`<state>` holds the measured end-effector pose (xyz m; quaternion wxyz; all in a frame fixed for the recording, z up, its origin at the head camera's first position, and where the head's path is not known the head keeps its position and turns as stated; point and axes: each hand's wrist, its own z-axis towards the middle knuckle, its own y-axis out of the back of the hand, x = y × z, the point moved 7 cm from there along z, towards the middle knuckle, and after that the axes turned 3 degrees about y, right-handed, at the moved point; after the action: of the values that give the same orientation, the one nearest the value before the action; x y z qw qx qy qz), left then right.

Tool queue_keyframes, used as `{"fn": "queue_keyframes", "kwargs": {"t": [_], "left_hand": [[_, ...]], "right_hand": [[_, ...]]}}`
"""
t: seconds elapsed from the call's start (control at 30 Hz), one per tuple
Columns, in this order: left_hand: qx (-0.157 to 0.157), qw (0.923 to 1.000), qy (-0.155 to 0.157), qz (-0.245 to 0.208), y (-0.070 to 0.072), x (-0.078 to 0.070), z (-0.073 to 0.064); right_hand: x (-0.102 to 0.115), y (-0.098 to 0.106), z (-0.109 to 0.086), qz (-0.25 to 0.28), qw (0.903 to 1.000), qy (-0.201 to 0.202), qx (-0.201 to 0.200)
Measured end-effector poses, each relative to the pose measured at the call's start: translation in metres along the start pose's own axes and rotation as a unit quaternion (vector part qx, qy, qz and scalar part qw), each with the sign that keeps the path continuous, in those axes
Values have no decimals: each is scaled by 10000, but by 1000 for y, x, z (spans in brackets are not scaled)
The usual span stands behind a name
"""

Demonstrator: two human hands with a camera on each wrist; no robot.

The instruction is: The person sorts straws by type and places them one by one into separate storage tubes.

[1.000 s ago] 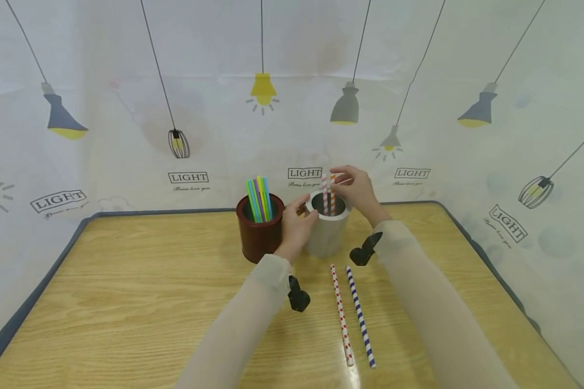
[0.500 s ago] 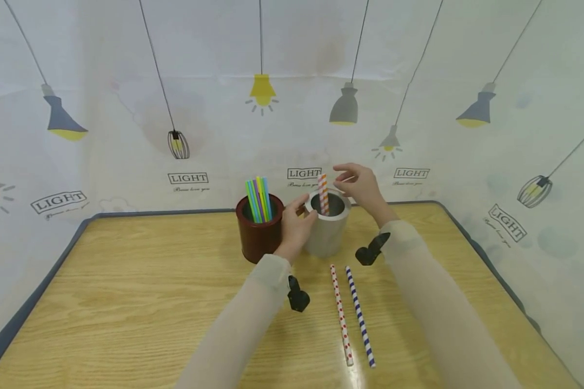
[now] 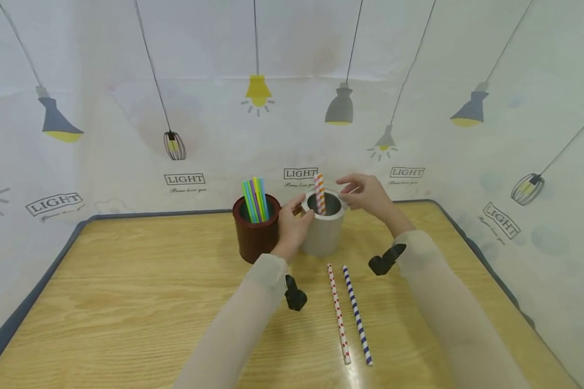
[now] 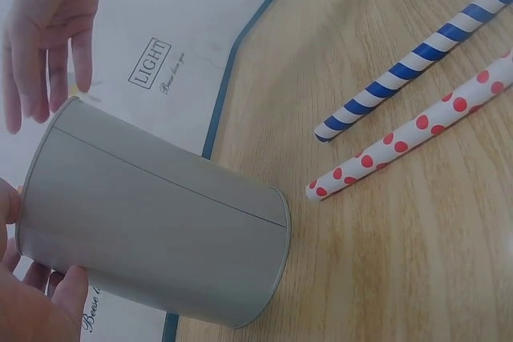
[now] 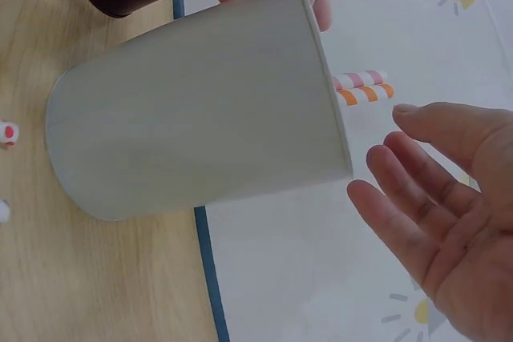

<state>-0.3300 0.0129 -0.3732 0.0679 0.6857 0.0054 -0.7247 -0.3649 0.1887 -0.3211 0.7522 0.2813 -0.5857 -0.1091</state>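
A light grey can stands upright on the table. Inside it, a pink-striped paper straw and an orange-striped paper straw lean side by side, their tops above the rim. My left hand holds the can at its left side near the rim, fingers and thumb curved against it. To the right of the rim is my right hand, its fingers loosely bent and nothing between them. A red-dotted straw and a blue-striped straw lie on the table in front of the can.
Left of the grey can, close to my left hand, stands a dark red can with several bright plastic straws in it. The wooden table ends at a dark edge before a lamp-printed backdrop.
My right hand has let go of the orange-striped straw and moved right and slightly down. That straw now leans left against the pink-striped one. My left hand stays at the can.
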Motion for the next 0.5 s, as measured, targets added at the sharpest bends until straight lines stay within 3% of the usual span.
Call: {"fn": "queue_keyframes", "kwargs": {"t": [0.5], "left_hand": [[-53, 9999, -31, 122, 0, 0, 1]], "right_hand": [[-19, -7, -41, 55, 9995, 22, 317]]}}
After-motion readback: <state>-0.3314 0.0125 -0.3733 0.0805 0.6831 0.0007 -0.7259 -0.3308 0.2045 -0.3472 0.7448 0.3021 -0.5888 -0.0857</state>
